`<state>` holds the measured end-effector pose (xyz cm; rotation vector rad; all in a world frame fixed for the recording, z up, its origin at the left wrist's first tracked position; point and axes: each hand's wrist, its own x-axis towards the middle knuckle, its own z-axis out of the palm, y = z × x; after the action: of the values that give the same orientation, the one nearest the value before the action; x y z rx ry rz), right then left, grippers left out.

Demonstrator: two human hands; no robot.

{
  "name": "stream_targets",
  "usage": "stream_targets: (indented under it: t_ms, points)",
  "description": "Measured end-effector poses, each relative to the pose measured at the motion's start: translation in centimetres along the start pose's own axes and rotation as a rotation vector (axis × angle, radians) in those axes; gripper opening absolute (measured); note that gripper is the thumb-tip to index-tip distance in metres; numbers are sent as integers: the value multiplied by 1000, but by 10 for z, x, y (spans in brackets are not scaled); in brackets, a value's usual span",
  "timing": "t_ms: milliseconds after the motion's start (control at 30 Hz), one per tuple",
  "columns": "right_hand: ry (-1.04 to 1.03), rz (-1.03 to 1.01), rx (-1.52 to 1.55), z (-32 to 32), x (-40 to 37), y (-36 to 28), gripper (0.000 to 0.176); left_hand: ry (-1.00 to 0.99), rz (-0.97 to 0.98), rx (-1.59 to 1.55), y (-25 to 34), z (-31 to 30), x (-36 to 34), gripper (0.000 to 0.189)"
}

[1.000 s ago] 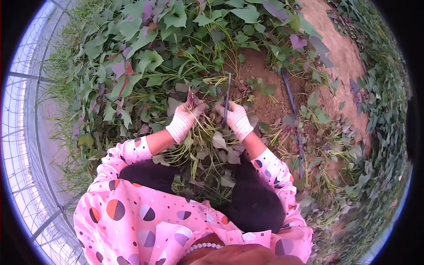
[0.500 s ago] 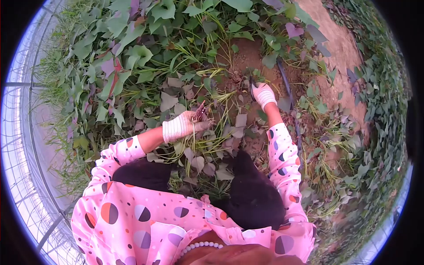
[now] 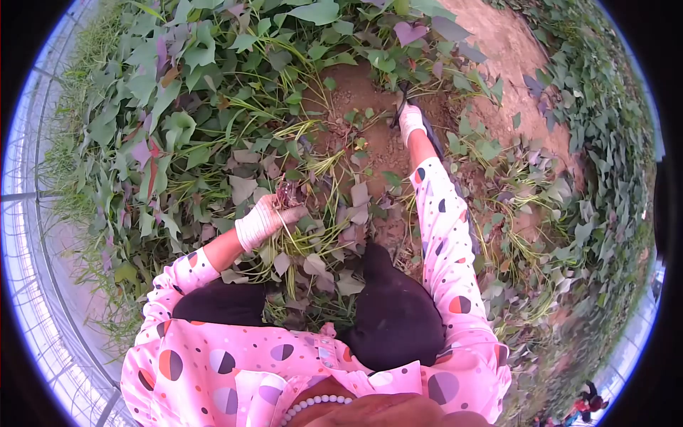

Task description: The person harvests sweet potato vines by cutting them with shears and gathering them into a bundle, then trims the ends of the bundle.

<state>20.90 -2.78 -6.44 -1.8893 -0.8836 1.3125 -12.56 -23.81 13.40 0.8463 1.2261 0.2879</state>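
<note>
My left hand (image 3: 274,213), in a whitish glove, is closed around a small bunch of stems (image 3: 287,193) with reddish-purple ends, just above the low leafy vines. My right hand (image 3: 410,121), gloved too, reaches far forward over the bare soil and grips a slim black tool (image 3: 403,96) that looks like scissors; the fingers hide much of it. Beside that hand runs a dark hose (image 3: 434,139). Between my hands, pale green stalks (image 3: 324,165) and drooping leaves lie over brown soil (image 3: 356,89).
Dense heart-shaped vine leaves (image 3: 213,85) fill the front and left. A bare dirt strip (image 3: 519,78) runs at upper right, with more vines (image 3: 612,128) beyond. Clear sheeting on a metal frame (image 3: 35,235) stands at left. People (image 3: 587,406) show small at lower right.
My right hand has moved forward with the black tool, up along the hose. My left hand still holds the stems, now shifted left in view. The view has turned slightly.
</note>
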Motion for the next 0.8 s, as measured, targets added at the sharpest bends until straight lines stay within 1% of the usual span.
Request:
stream_targets:
  t_ms: [33, 67, 100, 167, 300, 367, 400, 433, 500, 533, 567, 633, 667, 700, 767, 800]
  points:
    - [53, -131, -192, 10, 27, 11, 61, -4, 1, 8, -1, 2, 1, 30]
    - [97, -457, -664, 19, 19, -11, 58, -11, 18, 3, -1, 4, 1, 28]
    - [12, -392, -756, 29, 6, -28, 56, -17, 37, -3, -1, 6, 2, 25]
    - [-138, -337, -956, 30, -38, -61, 55, 4, 57, 11, 2, 7, 3, 26]
    - [-215, -334, -1015, 24, -37, -45, 59, -18, 23, -35, 2, 3, 8, 24]
    - [-181, -300, -751, 16, -31, -35, 60, -17, 32, 10, 3, 3, 10, 24]
    - [-165, -242, -575, 21, 4, 1, 66, -19, 33, 10, 4, 5, 11, 24]
    - [-163, -243, -575, 16, 6, 2, 66, -9, 27, 1, 6, 6, 10, 24]
    - [-249, -53, -195, 10, 3, 4, 70, 0, 17, -3, 4, 6, 11, 24]
    - [-275, -21, -71, 2, -17, -10, 65, -10, 17, 3, -1, 2, 13, 24]
    - [-272, -22, -69, -5, -33, -18, 65, -21, 19, 11, -3, 0, 15, 24]
    - [-307, 35, 30, -12, -45, -22, 57, -20, 32, 8, 1, 0, 13, 24]
    - [-338, -43, 58, -10, -23, 7, 56, -17, 42, 1, 1, 0, 12, 24]
    - [-336, -42, 59, -12, -28, 2, 56, -18, 41, 2, 1, 0, 12, 24]
    - [-210, 138, 212, -21, -44, -13, 60, -13, 31, -8, 0, 0, 13, 24]
    - [-177, 147, 182, -22, -31, -5, 62, -17, 30, -5, -1, 0, 14, 24]
